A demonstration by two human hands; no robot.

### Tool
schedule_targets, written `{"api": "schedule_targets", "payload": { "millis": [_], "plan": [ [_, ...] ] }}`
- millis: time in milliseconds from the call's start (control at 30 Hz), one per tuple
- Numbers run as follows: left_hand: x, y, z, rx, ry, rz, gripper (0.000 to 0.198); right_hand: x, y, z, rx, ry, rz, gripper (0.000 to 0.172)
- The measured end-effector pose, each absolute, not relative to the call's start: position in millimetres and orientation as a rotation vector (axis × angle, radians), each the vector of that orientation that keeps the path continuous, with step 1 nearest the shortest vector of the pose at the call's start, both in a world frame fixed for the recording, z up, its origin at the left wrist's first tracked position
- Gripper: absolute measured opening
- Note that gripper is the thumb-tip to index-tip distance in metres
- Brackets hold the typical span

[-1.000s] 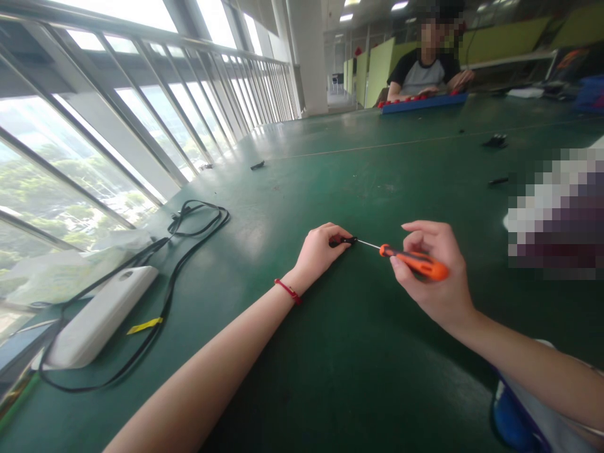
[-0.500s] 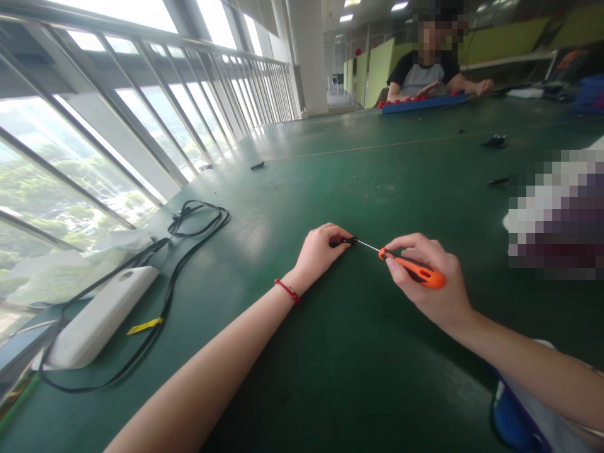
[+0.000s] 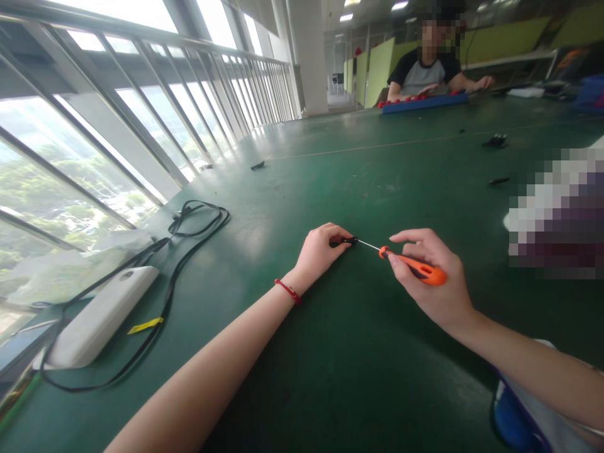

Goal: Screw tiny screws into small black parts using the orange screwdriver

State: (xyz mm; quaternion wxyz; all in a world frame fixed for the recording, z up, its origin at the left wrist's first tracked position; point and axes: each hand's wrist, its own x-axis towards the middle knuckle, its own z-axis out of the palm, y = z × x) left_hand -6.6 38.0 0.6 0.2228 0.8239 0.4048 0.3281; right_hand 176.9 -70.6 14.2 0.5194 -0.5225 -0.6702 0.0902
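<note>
Near the middle of the green table (image 3: 302,358), my left hand (image 3: 319,247) grips a small black part (image 3: 348,240) between thumb and fingers. Most of that part is hidden by the fingers, so its kind cannot be made out. An orange and black screwdriver (image 3: 415,266) lies in my right hand (image 3: 436,277), its handle resting against the palm and thumb. The index finger is lifted off the handle. The thin metal shaft points left, and its tip meets the black part at my left fingertips.
At the left lie a white power strip (image 3: 106,314) and a looped black cable (image 3: 182,270) with a yellow tag. Small black pieces (image 3: 495,141) lie at the right. Across the table a person (image 3: 427,75) sits behind a blue tray (image 3: 425,104) with red pieces.
My right index finger has lifted away from the screwdriver handle and straightened. The handle has turned slightly. My left hand and the black part have stayed put.
</note>
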Motion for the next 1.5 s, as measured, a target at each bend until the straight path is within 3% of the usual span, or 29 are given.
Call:
{"api": "schedule_targets", "payload": {
  "millis": [167, 367, 567, 767, 967, 1033, 1167, 1367, 1500],
  "plan": [
    [-6.3, 37.4, 1.0, 2.288, 1.126, 0.904, 0.013, 177.5, -68.7, 13.8, -1.173, -1.532, 0.143, 0.038],
    [-6.5, 37.4, 0.9, 2.293, 1.122, 0.903, 0.014, 175.7, -72.2, 17.4, -1.275, -1.66, 0.122, 0.006],
    [-6.5, 37.6, 1.2, 2.293, 1.123, 0.905, 0.012, 177.8, -69.6, 14.0, -1.183, -1.551, 0.115, 0.034],
    [-6.2, 37.3, 1.7, 2.28, 1.131, 0.895, 0.013, 175.7, -72.9, 18.7, -1.26, -1.681, 0.131, 0.008],
    [-6.3, 36.7, 1.9, 2.282, 1.123, 0.897, 0.012, 177.4, -68.7, 15.8, -1.109, -1.543, 0.102, 0.043],
    [-6.4, 37.1, 1.4, 2.284, 1.119, 0.898, 0.013, 177.1, -69.3, 16.6, -1.161, -1.595, 0.147, 0.037],
    [-6.4, 37.1, 1.4, 2.275, 1.121, 0.898, 0.013, 176.7, -71.7, 16.9, -1.252, -1.674, 0.123, 0.005],
    [-6.4, 36.5, 2.5, 2.276, 1.117, 0.907, 0.013, 178.3, -69.1, 14.2, -1.167, -1.526, 0.108, 0.035],
    [-6.6, 37.1, 1.7, 2.277, 1.115, 0.9, 0.013, 176.4, -71.4, 17.0, -1.258, -1.605, 0.208, 0.015]
  ]
}}
